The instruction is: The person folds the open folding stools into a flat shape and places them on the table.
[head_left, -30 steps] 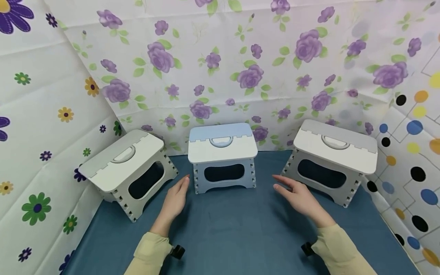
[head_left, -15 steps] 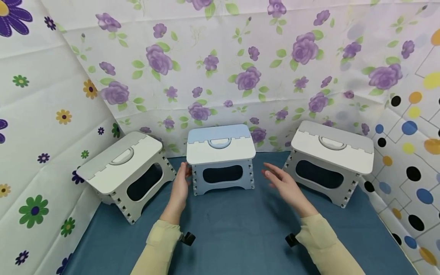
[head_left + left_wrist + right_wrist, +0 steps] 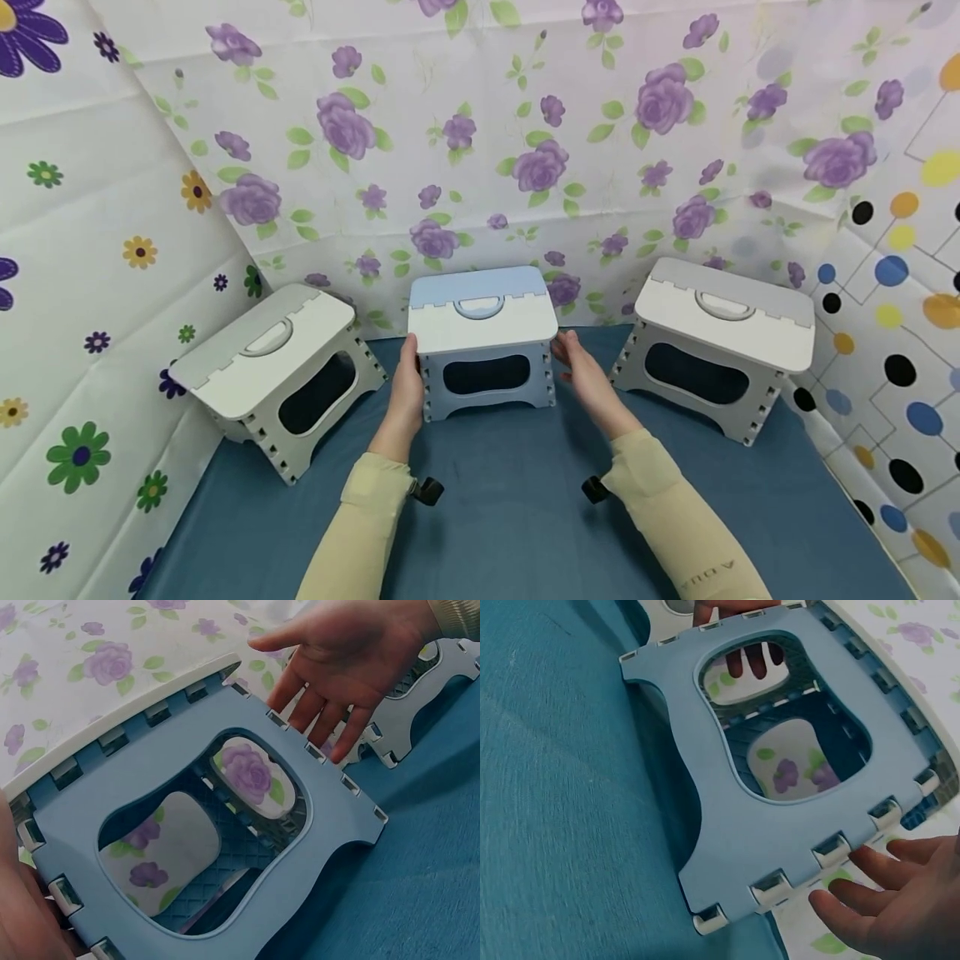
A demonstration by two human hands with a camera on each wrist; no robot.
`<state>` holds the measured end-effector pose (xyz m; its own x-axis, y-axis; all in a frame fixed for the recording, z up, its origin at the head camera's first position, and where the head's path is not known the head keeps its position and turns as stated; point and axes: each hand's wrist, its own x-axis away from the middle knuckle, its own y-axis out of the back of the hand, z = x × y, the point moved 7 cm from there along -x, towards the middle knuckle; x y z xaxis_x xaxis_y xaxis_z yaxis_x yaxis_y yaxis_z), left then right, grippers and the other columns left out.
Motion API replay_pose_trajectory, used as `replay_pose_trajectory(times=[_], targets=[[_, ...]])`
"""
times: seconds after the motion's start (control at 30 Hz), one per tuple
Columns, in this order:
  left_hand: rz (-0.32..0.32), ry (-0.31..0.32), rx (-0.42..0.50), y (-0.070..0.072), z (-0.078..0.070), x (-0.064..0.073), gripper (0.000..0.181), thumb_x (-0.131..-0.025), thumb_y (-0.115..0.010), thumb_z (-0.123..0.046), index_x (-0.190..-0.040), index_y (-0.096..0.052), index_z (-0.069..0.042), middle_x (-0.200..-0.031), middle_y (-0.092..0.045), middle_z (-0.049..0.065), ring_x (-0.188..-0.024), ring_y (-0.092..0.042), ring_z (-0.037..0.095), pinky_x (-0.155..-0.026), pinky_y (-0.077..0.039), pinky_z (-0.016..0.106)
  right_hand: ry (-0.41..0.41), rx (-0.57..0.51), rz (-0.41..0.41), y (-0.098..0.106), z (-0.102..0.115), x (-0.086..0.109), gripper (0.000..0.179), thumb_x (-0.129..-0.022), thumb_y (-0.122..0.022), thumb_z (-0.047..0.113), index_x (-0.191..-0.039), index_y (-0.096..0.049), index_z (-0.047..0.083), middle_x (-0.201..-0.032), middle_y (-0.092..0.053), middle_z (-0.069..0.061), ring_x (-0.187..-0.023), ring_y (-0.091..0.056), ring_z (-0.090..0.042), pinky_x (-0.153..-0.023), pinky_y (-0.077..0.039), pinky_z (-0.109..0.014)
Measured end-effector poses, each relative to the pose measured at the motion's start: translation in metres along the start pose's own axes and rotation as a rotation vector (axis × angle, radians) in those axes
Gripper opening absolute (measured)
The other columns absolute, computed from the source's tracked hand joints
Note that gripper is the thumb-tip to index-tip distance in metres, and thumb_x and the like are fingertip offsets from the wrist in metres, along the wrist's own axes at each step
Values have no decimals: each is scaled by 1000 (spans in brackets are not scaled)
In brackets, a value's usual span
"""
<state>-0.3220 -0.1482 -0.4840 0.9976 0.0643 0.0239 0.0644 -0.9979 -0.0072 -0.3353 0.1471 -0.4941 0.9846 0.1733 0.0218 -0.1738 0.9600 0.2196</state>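
Note:
A blue-and-white folding step stool (image 3: 487, 333) stands upright on the blue cloth in the middle, its small curved handle lying on the white top. My left hand (image 3: 406, 392) is at its left side, fingers reaching along the side panel just under the top. On the opposite side, my right hand (image 3: 588, 375) has its fingertips right at the hinged edge. The right wrist view shows this right hand (image 3: 907, 900) with fingers spread and relaxed. Through the stool's oval opening, fingers of the left hand (image 3: 757, 660) appear behind the far side.
A grey-and-white folding stool (image 3: 300, 350) stands angled at the left, and a similar one (image 3: 727, 333) at the right. Flower-printed cloth (image 3: 450, 175) hangs behind, and a dotted cloth (image 3: 900, 375) hangs at the right. Blue cloth (image 3: 502, 508) covers the table.
Both hands have moved forward and inward, from apart on either side of the middle stool to right at its two sides. The stools stay in place.

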Motion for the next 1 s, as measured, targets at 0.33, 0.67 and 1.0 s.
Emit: replay_pose_trajectory(times=[0.33,0.67,1.0], targets=[[-6,15,-29,5,8,-5,89,-107,-25,-76,-173,-18,-18,-179,-11,6,-164,-9,27,-131,-11,49,-60,66,-4,-12,-6,-9,94,-106,-9,76,-173,-15,10,-176,-19,-18,-161,-21,-37,-124,-28,-60],[-57,38,-44,5,11,-2,89,-106,-24,-77,-172,-25,-17,-178,-17,10,-162,-15,31,-129,-14,56,-131,170,20,-15,-19,-12,101,-101,-6,83,-174,-12,13,-172,-26,-22,-156,-29,-43,-123,-29,-62],[-61,49,-25,4,11,-3,92,-105,-24,-79,-173,-20,-17,-179,-12,10,-164,-9,33,-129,-12,57,-113,275,-2,-14,-23,-16,104,-100,-4,84,-173,-11,10,-177,-14,-18,-162,-13,-39,-128,-15,-60]])
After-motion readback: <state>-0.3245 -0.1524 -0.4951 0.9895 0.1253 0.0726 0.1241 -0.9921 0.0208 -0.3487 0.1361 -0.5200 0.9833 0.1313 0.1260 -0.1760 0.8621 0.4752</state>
